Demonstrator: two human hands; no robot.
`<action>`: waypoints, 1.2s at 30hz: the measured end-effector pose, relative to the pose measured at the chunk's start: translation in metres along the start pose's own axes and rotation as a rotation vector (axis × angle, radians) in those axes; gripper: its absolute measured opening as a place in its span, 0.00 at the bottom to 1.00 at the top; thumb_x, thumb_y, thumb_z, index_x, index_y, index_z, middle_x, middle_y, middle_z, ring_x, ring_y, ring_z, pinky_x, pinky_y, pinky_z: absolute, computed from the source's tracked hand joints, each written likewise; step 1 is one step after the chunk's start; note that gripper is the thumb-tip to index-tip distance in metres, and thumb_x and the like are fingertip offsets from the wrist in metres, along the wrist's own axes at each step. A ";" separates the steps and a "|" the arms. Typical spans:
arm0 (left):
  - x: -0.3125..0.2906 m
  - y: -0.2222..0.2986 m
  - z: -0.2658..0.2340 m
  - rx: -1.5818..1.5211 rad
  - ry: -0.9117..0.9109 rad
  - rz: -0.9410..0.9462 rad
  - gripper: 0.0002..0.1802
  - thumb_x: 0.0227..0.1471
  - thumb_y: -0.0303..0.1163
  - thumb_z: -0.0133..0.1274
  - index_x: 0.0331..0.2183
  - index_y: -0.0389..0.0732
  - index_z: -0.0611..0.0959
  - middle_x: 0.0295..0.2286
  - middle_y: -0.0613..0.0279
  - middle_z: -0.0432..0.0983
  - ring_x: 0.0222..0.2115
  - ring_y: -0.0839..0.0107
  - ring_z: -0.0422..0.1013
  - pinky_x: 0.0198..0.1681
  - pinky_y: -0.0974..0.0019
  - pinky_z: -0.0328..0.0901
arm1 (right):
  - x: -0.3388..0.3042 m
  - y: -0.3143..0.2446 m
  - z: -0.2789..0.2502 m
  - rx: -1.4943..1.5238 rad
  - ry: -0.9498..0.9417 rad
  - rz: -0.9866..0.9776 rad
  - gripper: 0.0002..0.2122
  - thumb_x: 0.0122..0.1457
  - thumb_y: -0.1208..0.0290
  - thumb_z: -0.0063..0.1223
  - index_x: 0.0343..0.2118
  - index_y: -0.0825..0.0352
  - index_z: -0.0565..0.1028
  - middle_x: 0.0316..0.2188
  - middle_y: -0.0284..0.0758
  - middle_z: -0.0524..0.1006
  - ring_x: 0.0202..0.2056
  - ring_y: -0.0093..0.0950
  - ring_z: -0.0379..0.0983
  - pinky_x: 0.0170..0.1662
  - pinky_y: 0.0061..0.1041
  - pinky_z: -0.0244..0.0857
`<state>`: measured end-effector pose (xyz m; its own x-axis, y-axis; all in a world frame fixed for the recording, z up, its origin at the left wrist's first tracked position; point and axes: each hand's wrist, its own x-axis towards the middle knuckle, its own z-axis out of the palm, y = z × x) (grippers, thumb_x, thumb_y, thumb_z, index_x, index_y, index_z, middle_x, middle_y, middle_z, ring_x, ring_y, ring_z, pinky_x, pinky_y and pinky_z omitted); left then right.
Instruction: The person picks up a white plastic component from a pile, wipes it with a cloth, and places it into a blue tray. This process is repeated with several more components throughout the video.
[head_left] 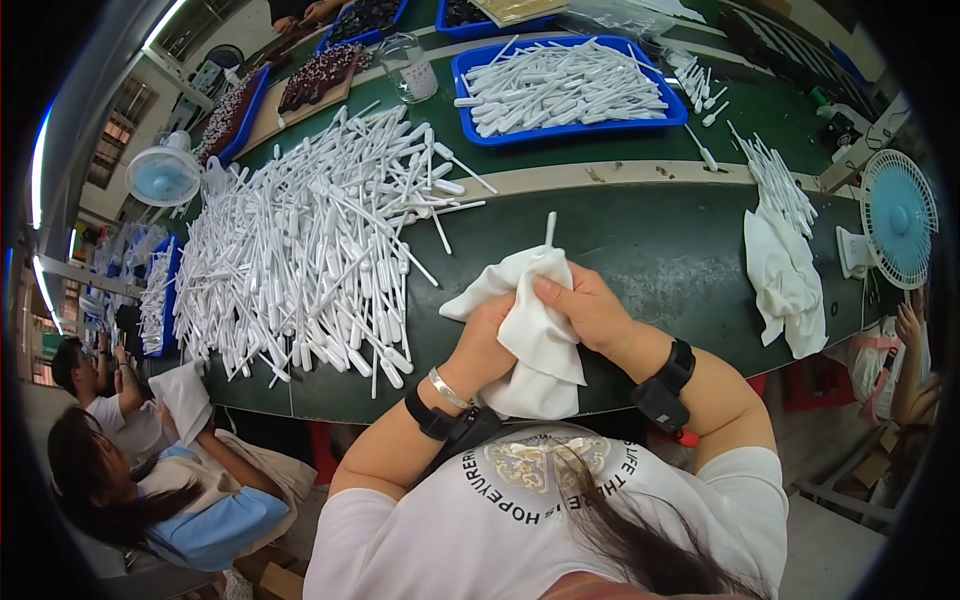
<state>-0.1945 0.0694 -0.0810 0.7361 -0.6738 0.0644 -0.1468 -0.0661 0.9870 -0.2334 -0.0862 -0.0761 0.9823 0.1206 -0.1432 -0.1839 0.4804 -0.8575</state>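
Note:
A white cloth (543, 372) is bunched between my two hands above the dark green worktop. My left hand (484, 345) is closed on its left side, and my right hand (594, 312) grips the right side with the thumb on top. Out of the cloth's far end pokes the thin tip of a white plastic stick (551, 230); the rest of it is wrapped and hidden. To the left spreads a large heap of similar white sticks (300, 250), each with a thin shaft and a wider, rounded end.
A blue tray (463, 112) full of white sticks stands beyond a pale ledge (600, 174). At the right lie a second white cloth (785, 285), a bundle of sticks (775, 180) and a fan (900, 212). A glass jar (410, 72) stands behind the heap. Co-workers sit at the left.

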 end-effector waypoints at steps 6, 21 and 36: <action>-0.001 -0.004 -0.001 -0.036 0.093 -0.082 0.09 0.41 0.28 0.54 0.29 0.36 0.76 0.27 0.60 0.75 0.27 0.73 0.71 0.31 0.71 0.64 | 0.000 0.006 0.006 0.078 0.034 -0.035 0.12 0.54 0.69 0.48 0.40 0.68 0.67 0.35 0.31 0.71 0.35 0.20 0.68 0.39 0.20 0.64; 0.002 -0.003 -0.002 -0.540 0.003 -0.339 0.11 0.48 0.29 0.48 0.35 0.34 0.75 0.27 0.59 0.74 0.26 0.74 0.71 0.30 0.73 0.65 | -0.002 -0.007 0.002 0.193 0.100 -0.105 0.13 0.52 0.73 0.50 0.41 0.68 0.66 0.35 0.34 0.72 0.36 0.25 0.70 0.40 0.25 0.65; 0.001 0.003 -0.013 -0.652 -0.229 -0.388 0.11 0.53 0.32 0.43 0.35 0.34 0.72 0.31 0.60 0.72 0.28 0.76 0.68 0.31 0.72 0.64 | 0.002 -0.038 -0.026 0.304 0.224 -0.313 0.12 0.56 0.70 0.45 0.42 0.68 0.65 0.36 0.36 0.72 0.36 0.27 0.70 0.39 0.26 0.67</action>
<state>-0.1851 0.0782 -0.0760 0.4909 -0.8301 -0.2645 0.5615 0.0693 0.8245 -0.2236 -0.1270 -0.0563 0.9692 -0.2439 -0.0327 0.1524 0.6993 -0.6984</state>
